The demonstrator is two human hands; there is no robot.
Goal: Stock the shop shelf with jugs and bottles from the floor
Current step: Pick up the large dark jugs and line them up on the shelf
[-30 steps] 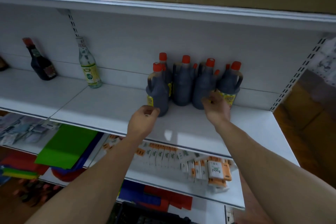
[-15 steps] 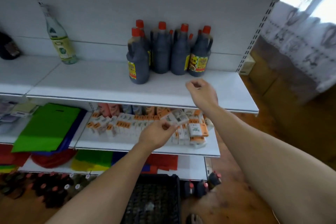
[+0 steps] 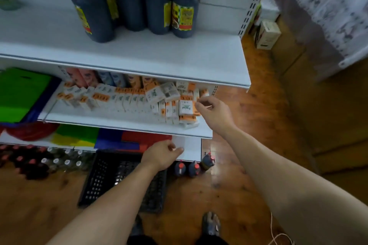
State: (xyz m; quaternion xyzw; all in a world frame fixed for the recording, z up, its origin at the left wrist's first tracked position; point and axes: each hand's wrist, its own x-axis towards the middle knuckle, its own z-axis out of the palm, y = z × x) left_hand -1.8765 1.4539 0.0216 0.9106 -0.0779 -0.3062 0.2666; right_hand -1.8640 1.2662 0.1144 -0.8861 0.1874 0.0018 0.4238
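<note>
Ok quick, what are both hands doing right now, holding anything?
Left hand: open, fingers loosely curled, holding nothing.
Right hand: open, fingers loosely curled, holding nothing.

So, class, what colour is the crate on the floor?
The crate is black, with a grid of holes. It shows best in the head view.

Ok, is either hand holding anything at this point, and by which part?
Nothing is held: the left hand and the right hand are both empty, fingers loosely curled.
</note>
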